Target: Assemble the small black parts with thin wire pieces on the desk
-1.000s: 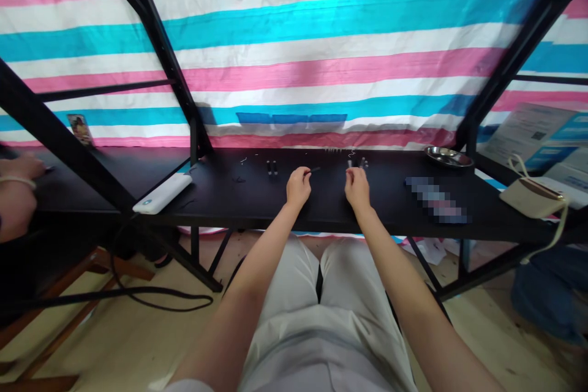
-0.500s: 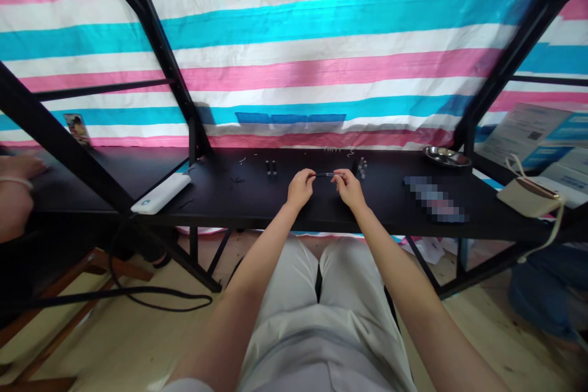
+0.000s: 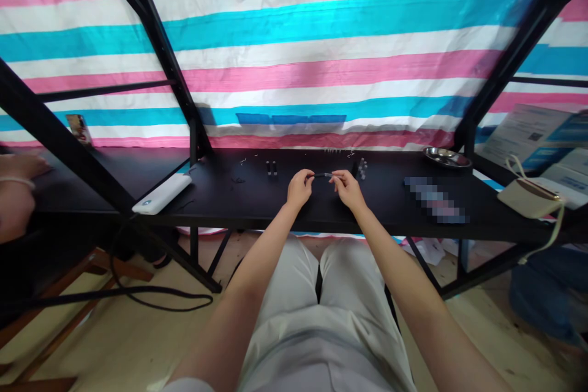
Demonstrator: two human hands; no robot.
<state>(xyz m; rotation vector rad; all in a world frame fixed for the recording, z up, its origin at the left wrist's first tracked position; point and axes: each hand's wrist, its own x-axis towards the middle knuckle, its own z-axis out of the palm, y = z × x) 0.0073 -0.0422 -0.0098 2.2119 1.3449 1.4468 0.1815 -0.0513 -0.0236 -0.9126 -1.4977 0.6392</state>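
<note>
Between my two hands, just above the black table, a thin pen-like tube is held level, dark on the left and clearer on the right. My left hand pinches its dark end. The clearer end sits in the closed fingers of my right hand. Just right of that hand stand several small clear-and-grey cylinders beside dark ones. Two small black cylinders with light lower ends stand on the table to the left. The tube's exact kind is too small to tell.
A white box-shaped device lies at the table's left end. On the right are a shiny metal dish, a blurred-out flat item and a beige pouch. Black frame posts flank the table. Another person's hand rests far left.
Both hands keep hold of the tube in almost the same place. The fingers of my right hand have shifted slightly; the things on the table look unmoved.
</note>
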